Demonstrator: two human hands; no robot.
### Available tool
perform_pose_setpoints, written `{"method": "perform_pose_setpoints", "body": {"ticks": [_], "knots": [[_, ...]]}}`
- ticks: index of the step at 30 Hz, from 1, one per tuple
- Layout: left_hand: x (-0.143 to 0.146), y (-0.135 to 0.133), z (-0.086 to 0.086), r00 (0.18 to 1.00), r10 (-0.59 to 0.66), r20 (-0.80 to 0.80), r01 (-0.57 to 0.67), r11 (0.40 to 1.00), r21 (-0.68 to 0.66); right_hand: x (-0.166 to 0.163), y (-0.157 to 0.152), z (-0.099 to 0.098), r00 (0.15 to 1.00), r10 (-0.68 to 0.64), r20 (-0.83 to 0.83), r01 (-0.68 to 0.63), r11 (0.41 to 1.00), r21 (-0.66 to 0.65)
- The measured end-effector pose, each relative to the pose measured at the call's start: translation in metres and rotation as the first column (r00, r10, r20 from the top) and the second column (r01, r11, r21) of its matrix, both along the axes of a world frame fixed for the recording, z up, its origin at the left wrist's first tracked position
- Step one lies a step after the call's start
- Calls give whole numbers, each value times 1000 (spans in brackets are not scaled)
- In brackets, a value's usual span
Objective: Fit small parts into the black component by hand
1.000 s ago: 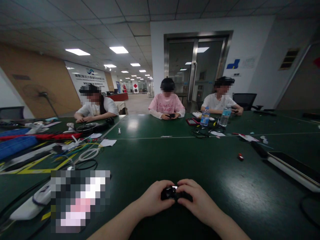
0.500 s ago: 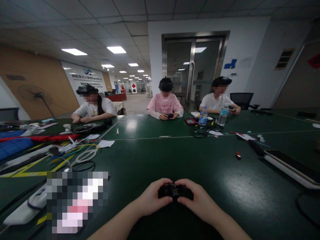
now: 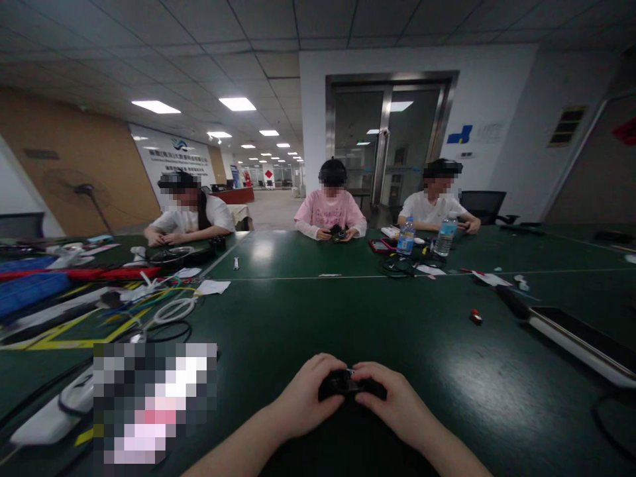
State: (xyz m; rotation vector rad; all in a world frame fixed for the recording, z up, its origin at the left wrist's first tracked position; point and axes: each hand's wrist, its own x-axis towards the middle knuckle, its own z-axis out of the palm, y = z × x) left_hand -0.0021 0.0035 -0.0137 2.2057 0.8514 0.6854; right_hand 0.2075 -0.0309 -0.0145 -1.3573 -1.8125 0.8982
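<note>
Low in the middle of the head view, a small black object, shaped like a game controller, is held between both hands above the green table. My left hand is closed round its left end, thumb at the near side and fingers over the top. My right hand grips the right end in the same way. The fingers of both hands almost meet over its middle. Much of the object is dark or covered by fingers, so its exact kind cannot be made out.
Cables, a blue tray and a white power strip crowd the left. A white-edged device and a small red object lie right. Bottles stand farther back. Across the table sit three people wearing headsets.
My fingers have shifted inward over the top of the black object, and it appears turned slightly. The person opposite has raised and turned a dark object. The view has tilted slightly.
</note>
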Motion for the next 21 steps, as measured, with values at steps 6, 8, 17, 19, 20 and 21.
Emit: {"method": "perform_pose_setpoints", "body": {"ticks": [6, 8, 17, 19, 20, 21], "knots": [[0, 0, 1, 998, -37, -51, 38, 999, 8, 0, 1, 4, 998, 30, 54, -28, 999, -41], [1, -1, 2, 996, -40, -77, 41, 999, 15, 0, 0, 6, 998, 36, 60, -33, 998, -50], [1, 0, 0, 995, -37, -93, 38, 999, 14, -3, -4, 11, 997, 26, 72, -23, 999, -34], [0, 0, -1, 995, -36, -98, 38, 999, 17, -3, -4, 11, 997, 23, 74, -20, 999, -48], [0, 1, -1, 994, -37, -103, 39, 999, 17, -3, -4, 11, 997, 21, 72, -17, 998, -59], [0, 1, -1, 993, -41, -109, 43, 999, 19, -2, -3, 10, 997, 22, 69, -17, 998, -68]]}}
